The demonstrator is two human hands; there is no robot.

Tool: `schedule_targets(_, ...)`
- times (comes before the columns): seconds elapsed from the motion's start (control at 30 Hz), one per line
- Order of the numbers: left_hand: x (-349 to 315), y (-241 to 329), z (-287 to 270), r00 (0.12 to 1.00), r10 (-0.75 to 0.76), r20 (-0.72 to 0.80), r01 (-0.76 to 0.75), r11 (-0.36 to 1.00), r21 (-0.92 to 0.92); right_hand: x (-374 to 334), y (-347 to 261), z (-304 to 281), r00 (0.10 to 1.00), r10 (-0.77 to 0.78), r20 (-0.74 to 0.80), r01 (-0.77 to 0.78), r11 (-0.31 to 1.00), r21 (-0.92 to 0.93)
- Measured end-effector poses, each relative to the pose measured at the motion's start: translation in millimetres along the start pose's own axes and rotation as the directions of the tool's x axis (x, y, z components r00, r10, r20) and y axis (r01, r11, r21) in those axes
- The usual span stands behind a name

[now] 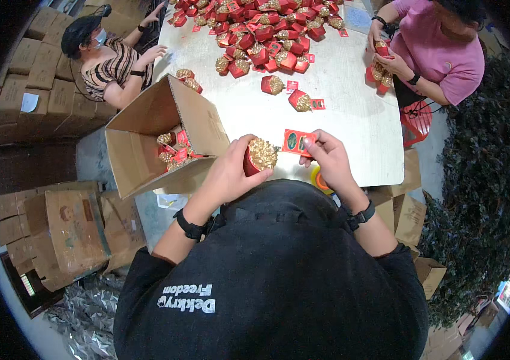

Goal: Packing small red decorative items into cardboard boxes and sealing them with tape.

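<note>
My left hand (229, 170) is wrapped round a red pot ornament (263, 155) topped with bumpy gold beads. My right hand (330, 157) pinches a red card tag (297, 142) with dark oval prints, just right of the gold top. Whether a string joins tag and ornament is too small to tell. To the left, an open cardboard box (198, 114) tilts beside the table, with several red and gold ornaments (174, 150) inside. Two more tagged ornaments lie ahead of my hands, one of them a red pot ornament (300, 101) on its side.
A large heap of red and gold ornaments (261, 36) covers the far part of the white table (363, 138). A person in a striped top (111, 66) is at the left, and a person in pink (441, 54) handles ornaments at the right. Stacked cartons (45, 60) stand at the left.
</note>
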State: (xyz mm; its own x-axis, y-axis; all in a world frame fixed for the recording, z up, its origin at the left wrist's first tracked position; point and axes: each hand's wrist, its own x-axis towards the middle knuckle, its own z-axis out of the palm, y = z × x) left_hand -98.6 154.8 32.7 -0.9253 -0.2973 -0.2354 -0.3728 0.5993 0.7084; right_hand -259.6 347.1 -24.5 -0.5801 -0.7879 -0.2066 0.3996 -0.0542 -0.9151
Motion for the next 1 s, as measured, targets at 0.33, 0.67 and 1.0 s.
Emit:
schedule_targets(0.33,3,-4,2,0.999,-0.001,-0.033,0.003,0.997,0.078,1,0,-1,0.998,0.03,0.048,-0.033,0.997,0.064)
schedule_targets(0.67,1,-18,8,0.984,-0.082,-0.156,0.11,0.978,0.177,26,41,-37,0.943,0.237,-0.234,-0.226,0.971,0.076)
schedule_targets(1.0,-12,-26,8,0.926,-0.145,0.349,0.057,0.966,0.252,86,118,-187,0.66,0.348,-0.666,0.003,0.885,0.465)
